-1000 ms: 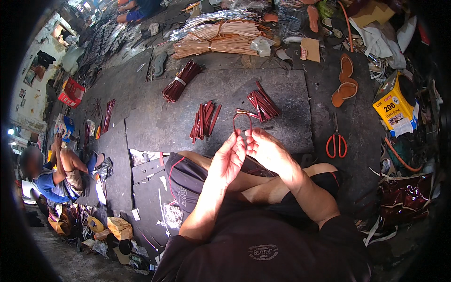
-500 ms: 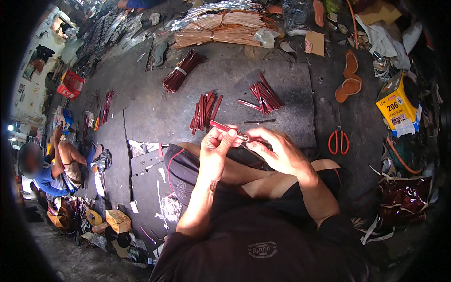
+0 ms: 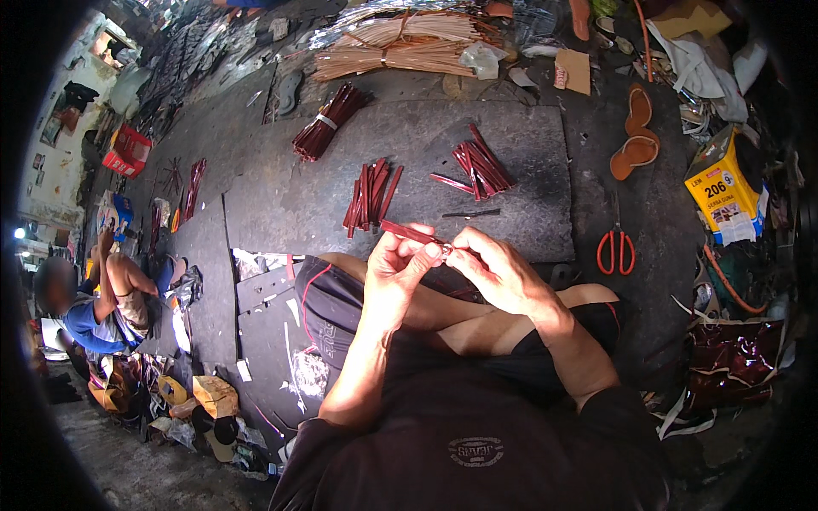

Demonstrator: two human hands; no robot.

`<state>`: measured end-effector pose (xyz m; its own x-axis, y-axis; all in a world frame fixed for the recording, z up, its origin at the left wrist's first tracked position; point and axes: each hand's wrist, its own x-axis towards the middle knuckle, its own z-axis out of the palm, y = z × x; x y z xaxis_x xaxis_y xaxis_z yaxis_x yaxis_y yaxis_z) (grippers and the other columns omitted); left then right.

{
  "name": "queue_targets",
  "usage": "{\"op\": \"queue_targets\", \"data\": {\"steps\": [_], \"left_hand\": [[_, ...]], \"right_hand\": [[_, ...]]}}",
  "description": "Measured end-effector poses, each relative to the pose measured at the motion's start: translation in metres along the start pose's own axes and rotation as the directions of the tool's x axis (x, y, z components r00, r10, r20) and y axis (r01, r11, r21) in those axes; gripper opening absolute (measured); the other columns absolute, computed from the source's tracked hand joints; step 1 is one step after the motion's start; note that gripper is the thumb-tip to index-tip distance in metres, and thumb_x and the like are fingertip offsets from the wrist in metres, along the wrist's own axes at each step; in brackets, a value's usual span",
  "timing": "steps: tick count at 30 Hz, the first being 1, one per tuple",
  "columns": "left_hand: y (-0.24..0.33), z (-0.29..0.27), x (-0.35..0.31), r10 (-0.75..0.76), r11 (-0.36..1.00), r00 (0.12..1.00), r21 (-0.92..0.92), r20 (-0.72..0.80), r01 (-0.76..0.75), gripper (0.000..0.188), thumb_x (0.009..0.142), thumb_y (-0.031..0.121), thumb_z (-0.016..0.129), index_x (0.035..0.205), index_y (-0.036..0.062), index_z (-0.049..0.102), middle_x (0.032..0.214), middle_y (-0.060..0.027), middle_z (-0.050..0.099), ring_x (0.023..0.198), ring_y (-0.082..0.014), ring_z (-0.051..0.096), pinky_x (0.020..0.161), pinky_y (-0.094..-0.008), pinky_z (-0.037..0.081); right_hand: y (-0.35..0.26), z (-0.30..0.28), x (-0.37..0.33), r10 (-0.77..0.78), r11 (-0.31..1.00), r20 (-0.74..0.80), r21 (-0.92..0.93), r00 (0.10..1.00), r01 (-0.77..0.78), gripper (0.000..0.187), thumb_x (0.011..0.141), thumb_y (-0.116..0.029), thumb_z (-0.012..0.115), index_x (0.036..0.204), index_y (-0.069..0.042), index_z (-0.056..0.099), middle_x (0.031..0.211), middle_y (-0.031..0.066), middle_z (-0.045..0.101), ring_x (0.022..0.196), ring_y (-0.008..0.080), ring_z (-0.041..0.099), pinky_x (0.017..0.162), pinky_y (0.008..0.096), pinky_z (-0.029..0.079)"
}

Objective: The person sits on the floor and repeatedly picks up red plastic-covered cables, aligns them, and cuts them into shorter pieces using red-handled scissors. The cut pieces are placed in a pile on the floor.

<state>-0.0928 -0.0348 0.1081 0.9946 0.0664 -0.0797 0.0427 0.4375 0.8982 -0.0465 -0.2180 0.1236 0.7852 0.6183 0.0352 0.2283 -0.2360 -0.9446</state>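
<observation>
My left hand (image 3: 394,268) is closed on a dark red, glossy strap (image 3: 404,231), which sticks out past the fingers to the upper left. At the strap's other end is a small shiny metal piece (image 3: 446,249), perhaps a buckle; it is too small to tell. My right hand (image 3: 504,274) pinches there with thumb and forefinger. Just beyond my hands lie a loose pile of similar red straps (image 3: 368,200) and a second pile (image 3: 480,166) farther right. A thin dark strip (image 3: 471,214) lies by itself in front of my right hand.
Orange-handled scissors (image 3: 615,252) and brown sandal pieces (image 3: 636,153) lie to the right. A banded red bundle (image 3: 328,123) and tan strip stacks (image 3: 400,51) lie farther off. On the right stands a yellow box (image 3: 724,189). Another person (image 3: 102,298) sits at far left.
My right fingers have closed in on the metal piece at the strap's end, where they were more apart before. The strap has turned slightly in my left hand.
</observation>
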Motion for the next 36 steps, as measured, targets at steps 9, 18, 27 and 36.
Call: {"op": "queue_targets", "data": {"steps": [9, 18, 27, 36], "left_hand": [[0.005, 0.002, -0.006, 0.12, 0.969, 0.991, 0.224, -0.05, -0.106, 0.03, 0.091, 0.005, 0.069, 0.118, 0.0011, 0.055, 0.09, -0.004, 0.066, 0.087, -0.012, 0.063, 0.082, -0.0271, 0.05], [0.003, -0.004, 0.002, 0.054, 0.991, 0.996, 0.127, -0.069, -0.045, 0.04, 0.092, 0.007, 0.067, 0.128, 0.0003, 0.051, 0.091, -0.0051, 0.067, 0.087, -0.0123, 0.064, 0.082, -0.027, 0.052], [-0.005, -0.001, 0.003, -0.071, 0.992, 0.988, 0.091, -0.139, 0.084, 0.034, 0.096, 0.013, 0.063, 0.126, 0.0005, 0.055, 0.089, -0.0039, 0.066, 0.085, -0.0125, 0.066, 0.081, -0.0272, 0.054], [0.004, 0.005, 0.004, -0.053, 0.998, 0.973, 0.012, -0.225, 0.057, 0.022, 0.1, 0.02, 0.058, 0.097, -0.0011, 0.063, 0.118, -0.0156, 0.064, 0.086, -0.0168, 0.069, 0.079, -0.0299, 0.058]], "right_hand": [[0.009, 0.018, 0.002, -0.018, 0.998, -0.074, -0.059, 0.997, 0.014, 0.018, 0.1, -0.02, 0.056, 0.099, -0.002, 0.056, 0.077, 0.0177, 0.062, 0.062, 0.0276, 0.062, 0.056, 0.0413, 0.044], [0.013, 0.021, 0.006, -0.055, 0.99, -0.214, 0.116, 0.975, 0.081, 0.013, 0.097, -0.009, 0.061, 0.104, 0.001, 0.059, 0.094, 0.0099, 0.067, 0.088, 0.0166, 0.066, 0.081, 0.0319, 0.054], [0.021, 0.025, 0.006, -0.037, 0.999, -0.234, -0.01, 0.972, 0.036, 0.008, 0.094, -0.006, 0.063, 0.092, 0.0, 0.058, 0.082, 0.0063, 0.064, 0.076, 0.0119, 0.061, 0.071, 0.0306, 0.051], [0.0, 0.019, 0.011, -0.367, 0.915, -0.366, -0.307, 0.855, 0.261, 0.027, 0.084, -0.003, 0.072, 0.109, -0.002, 0.064, 0.099, 0.0123, 0.067, 0.094, 0.0264, 0.067, 0.081, 0.0355, 0.055]]}}
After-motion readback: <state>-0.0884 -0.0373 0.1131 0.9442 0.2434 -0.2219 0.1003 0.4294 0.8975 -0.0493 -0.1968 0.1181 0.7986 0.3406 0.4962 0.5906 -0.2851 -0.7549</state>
